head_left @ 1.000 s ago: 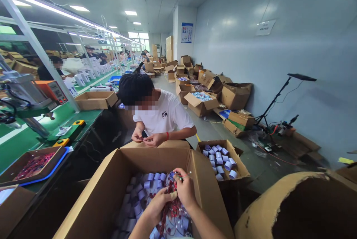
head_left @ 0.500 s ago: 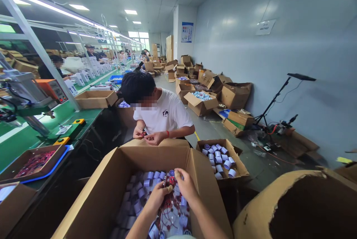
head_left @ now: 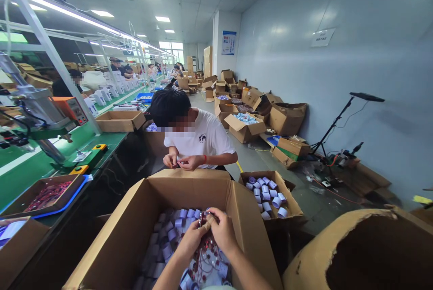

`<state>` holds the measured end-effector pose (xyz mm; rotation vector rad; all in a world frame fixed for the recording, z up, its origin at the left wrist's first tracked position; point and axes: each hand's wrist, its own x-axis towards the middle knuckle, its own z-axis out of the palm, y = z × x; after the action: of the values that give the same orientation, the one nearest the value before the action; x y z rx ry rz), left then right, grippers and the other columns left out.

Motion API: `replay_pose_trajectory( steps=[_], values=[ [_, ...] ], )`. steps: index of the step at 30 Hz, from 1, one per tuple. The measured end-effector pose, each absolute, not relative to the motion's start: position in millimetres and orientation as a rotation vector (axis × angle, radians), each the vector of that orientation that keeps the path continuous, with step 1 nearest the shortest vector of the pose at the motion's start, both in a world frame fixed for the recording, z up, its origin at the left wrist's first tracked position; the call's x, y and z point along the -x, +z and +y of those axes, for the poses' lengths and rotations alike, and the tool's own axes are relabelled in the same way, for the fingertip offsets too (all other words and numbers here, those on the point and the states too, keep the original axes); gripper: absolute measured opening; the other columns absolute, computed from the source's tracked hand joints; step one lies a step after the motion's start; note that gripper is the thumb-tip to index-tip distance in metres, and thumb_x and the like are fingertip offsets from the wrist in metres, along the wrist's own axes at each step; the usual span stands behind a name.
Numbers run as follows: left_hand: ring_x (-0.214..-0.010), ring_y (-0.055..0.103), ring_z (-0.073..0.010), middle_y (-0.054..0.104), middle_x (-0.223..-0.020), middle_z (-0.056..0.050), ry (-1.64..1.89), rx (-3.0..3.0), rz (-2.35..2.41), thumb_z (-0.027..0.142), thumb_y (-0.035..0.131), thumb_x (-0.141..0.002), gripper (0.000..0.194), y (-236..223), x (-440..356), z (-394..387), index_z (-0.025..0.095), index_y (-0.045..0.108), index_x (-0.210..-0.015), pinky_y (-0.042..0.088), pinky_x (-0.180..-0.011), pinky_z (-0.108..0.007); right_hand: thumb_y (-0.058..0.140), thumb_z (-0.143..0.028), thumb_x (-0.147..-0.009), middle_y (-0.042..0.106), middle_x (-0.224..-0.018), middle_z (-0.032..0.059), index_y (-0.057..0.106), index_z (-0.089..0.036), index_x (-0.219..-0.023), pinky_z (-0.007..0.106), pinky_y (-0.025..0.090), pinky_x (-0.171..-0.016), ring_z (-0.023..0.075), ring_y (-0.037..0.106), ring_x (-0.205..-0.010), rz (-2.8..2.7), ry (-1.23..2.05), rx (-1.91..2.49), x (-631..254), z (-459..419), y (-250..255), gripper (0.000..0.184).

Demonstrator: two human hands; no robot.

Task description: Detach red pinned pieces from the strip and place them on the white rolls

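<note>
Over a large cardboard box [head_left: 115,231], my left hand [head_left: 193,238] pinches a small dark round part [head_left: 202,218] with red on it. My right hand [head_left: 221,231] is closed against the same part from the right, its fingertips meeting the left thumb; they hide most of the piece. Below my hands, thin red wires with small red pieces [head_left: 207,251] lie in a tangle. Inside the box are many pale lilac cylinders [head_left: 172,235], mostly left of my hands.
Across the box, a co-worker in a white shirt [head_left: 213,134] handles a small piece. A carton of lilac cylinders [head_left: 267,193] stands right; a torn-edged carton [head_left: 314,245] is nearer. Left, a green bench [head_left: 113,145] carries a press [head_left: 47,114] and a tray of red pieces [head_left: 47,195].
My right hand has moved left, bringing its fingers in against the left hand and covering the red part. The co-worker's hands have shifted slightly. The view has moved a little.
</note>
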<state>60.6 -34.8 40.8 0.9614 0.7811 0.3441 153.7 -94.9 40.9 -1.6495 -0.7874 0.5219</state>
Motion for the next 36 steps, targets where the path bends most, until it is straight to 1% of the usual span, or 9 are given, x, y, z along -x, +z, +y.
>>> replay_pose_trajectory(
  steps=[4,10,13,18,24,27,29,33,36],
  values=[
    [-0.062,0.056,-0.0138,0.063,-0.072,-0.001,0.320,-0.937,0.726,0.038,0.084,-0.052,0.048,48,-56,-37,0.015,0.065,-0.090,0.046,-0.063,-0.027,0.048,-0.035,-0.081,0.073,-0.096,0.0093,0.070,-0.019,-0.093,0.035,0.051,-0.082,0.0232,0.066,-0.088,-0.699,0.389,1.668,-164,-95,33,0.030],
    [-0.056,0.051,-0.0105,0.059,-0.062,0.002,0.439,-0.961,0.817,0.029,0.083,-0.049,0.034,41,-56,-32,0.014,0.063,-0.072,0.042,-0.057,-0.023,0.050,-0.029,-0.077,0.066,-0.095,0.0108,0.069,-0.019,-0.091,0.036,0.050,-0.086,0.0221,0.062,-0.090,-0.658,0.164,1.716,-176,-96,30,0.026],
    [-0.050,0.047,-0.0087,0.056,-0.055,0.003,0.464,-0.973,0.850,0.024,0.079,-0.049,0.028,34,-60,-28,0.013,0.062,-0.068,0.037,-0.052,-0.021,0.050,-0.030,-0.077,0.067,-0.095,0.0123,0.070,-0.017,-0.087,0.037,0.050,-0.087,0.0232,0.063,-0.091,-0.698,0.238,1.713,-173,-97,29,0.026],
    [-0.048,0.048,-0.0097,0.056,-0.052,0.003,0.505,-0.976,0.896,0.017,0.074,-0.048,0.025,23,-66,-25,0.014,0.061,-0.069,0.036,-0.050,-0.022,0.054,-0.029,-0.076,0.073,-0.090,0.0100,0.073,-0.019,-0.086,0.038,0.052,-0.079,0.0244,0.066,-0.084,-0.830,0.511,1.710,-157,-98,27,0.024],
    [-0.053,0.055,-0.0127,0.061,-0.060,0.000,0.522,-0.965,0.928,0.013,0.071,-0.047,0.027,18,-66,-27,0.015,0.062,-0.073,0.043,-0.055,-0.024,0.050,-0.023,-0.076,0.074,-0.095,0.0065,0.071,-0.020,-0.097,0.033,0.051,-0.082,0.0224,0.067,-0.089,-0.851,0.735,1.720,-150,-98,22,0.030],
    [-0.061,0.059,-0.0140,0.064,-0.068,0.000,0.535,-0.942,0.937,0.017,0.073,-0.047,0.035,16,-65,-29,0.016,0.060,-0.080,0.048,-0.061,-0.026,0.046,-0.022,-0.079,0.074,-0.097,0.0070,0.071,-0.018,-0.098,0.032,0.051,-0.083,0.0211,0.067,-0.091,-0.822,0.773,1.784,-151,-97,12,0.032],
    [-0.060,0.058,-0.0126,0.062,-0.067,0.003,0.552,-0.940,0.953,0.018,0.073,-0.049,0.037,13,-63,-31,0.018,0.058,-0.083,0.048,-0.061,-0.025,0.043,-0.022,-0.080,0.073,-0.097,0.0093,0.071,-0.016,-0.097,0.033,0.051,-0.083,0.0222,0.067,-0.092,-0.797,0.781,1.835,-151,-96,4,0.033],
    [-0.047,0.054,-0.0113,0.057,-0.057,0.006,0.525,-0.982,1.004,0.013,0.067,-0.053,0.032,7,-62,-32,0.019,0.054,-0.082,0.044,-0.049,-0.023,0.043,-0.022,-0.080,0.070,-0.103,0.0146,0.070,-0.013,-0.098,0.036,0.048,-0.090,0.0251,0.064,-0.098,-0.759,0.721,1.923,-150,-97,0,0.034],
    [-0.044,0.053,-0.0111,0.057,-0.057,0.005,0.464,-1.047,1.019,0.008,0.061,-0.055,0.030,6,-64,-33,0.019,0.055,-0.083,0.042,-0.045,-0.023,0.044,-0.021,-0.079,0.068,-0.104,0.0138,0.070,-0.015,-0.095,0.035,0.047,-0.091,0.0248,0.063,-0.099,-0.771,0.670,1.925,-150,-100,5,0.031]
  ],
)
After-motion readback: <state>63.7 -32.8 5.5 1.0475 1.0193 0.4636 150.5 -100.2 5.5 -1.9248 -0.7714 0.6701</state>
